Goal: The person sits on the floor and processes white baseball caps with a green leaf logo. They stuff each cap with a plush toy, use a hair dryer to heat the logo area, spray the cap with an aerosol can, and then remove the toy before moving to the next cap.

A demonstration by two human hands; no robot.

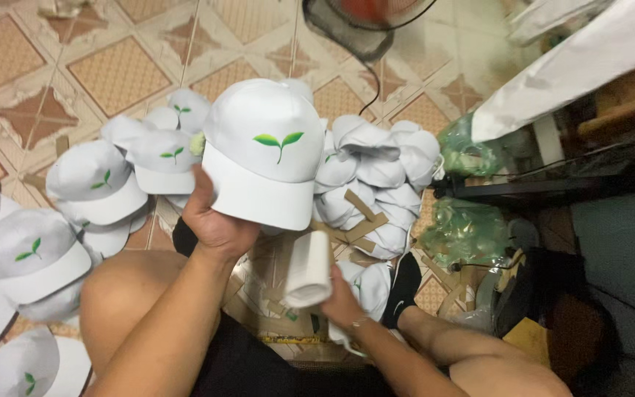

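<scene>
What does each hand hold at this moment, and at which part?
The left hand holds a white cap with a green sprout emblem by the edge of its brim. The right hand grips a white paper roll at its lower end.

Approx. 20 white caps [262,151], 1 paper roll [309,269], 2 green bags [464,231], 1 fan [354,22].

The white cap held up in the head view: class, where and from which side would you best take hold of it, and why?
Probably by the stiff brim of the white cap, from its left edge, as the left hand does now. The brim points down toward the person, flat and firm, while the rounded crown above would dent. The right hand holds a white paper roll.
</scene>
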